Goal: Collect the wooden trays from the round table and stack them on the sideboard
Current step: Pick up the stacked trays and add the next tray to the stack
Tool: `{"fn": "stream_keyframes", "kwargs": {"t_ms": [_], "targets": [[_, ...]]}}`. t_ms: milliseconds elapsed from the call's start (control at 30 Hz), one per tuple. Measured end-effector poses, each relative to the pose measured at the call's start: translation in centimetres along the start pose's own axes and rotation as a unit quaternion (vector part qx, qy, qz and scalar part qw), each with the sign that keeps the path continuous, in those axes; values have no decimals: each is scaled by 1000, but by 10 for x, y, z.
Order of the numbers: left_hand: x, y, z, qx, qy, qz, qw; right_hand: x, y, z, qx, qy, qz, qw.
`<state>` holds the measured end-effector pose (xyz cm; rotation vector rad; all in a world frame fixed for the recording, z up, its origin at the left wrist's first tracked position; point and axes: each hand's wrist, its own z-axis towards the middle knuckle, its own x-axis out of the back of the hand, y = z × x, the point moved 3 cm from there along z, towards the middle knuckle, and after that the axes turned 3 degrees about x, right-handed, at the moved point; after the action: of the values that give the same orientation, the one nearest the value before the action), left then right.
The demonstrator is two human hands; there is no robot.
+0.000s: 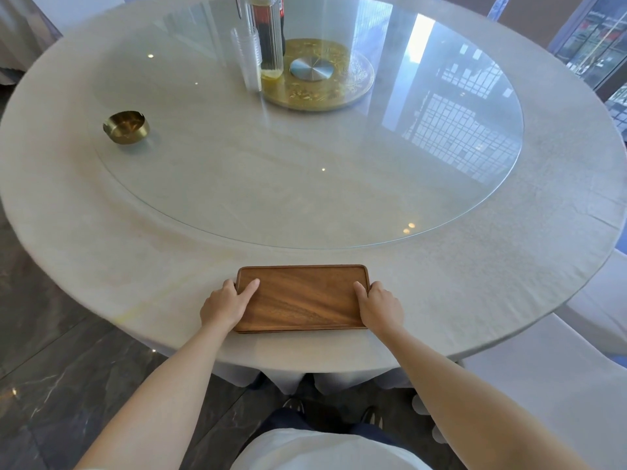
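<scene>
While the wooden tray [302,298] lies flat near the close edge of the round desk [509,266], both short ends are already taken: the left hand [225,305] grasps the left end with its thumb laid on the tray's inner face and its fingers curled over the rim, and the right hand [378,307] grips the right end in the same mirrored way. Whether the fingertips have got beneath the base cannot be told, since the tray hides them.

To do the lift well, I judge that the fingers should slide fully under each end before any rise, so the weight sits on them and not on a pinch of the low rim. Raising both ends together would keep the tray level; it looks light and stiff, so little force should be needed. Drawing it toward the body first would clear the cloth and keep it away from the glass turntable [305,147], whose edge runs just beyond the tray's far side.

Farther out, a brass bowl [126,127] sits on the turntable's left edge, and tall bottles [268,35] with a stack of clear cups [247,56] stand by the gold centre plate [322,76], all well apart from the tray. No sideboard is in view, so the carry will call for a turn away from the desk.
</scene>
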<state>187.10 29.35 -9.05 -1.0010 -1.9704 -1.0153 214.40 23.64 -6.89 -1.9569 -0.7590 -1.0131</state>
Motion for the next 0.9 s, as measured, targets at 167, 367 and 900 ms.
{"fn": "stream_keyframes", "kwargs": {"t_ms": [167,367,900], "targets": [[-3,-4,6,8,-42,-64,997,0,-4,3,-25,-14,10,1000],[-3,2,11,-14,-51,-122,991,-1,-1,2,-59,-35,90,994],[-15,223,-18,-268,-138,-49,952,102,102,-59,-233,186,237,925]]}}
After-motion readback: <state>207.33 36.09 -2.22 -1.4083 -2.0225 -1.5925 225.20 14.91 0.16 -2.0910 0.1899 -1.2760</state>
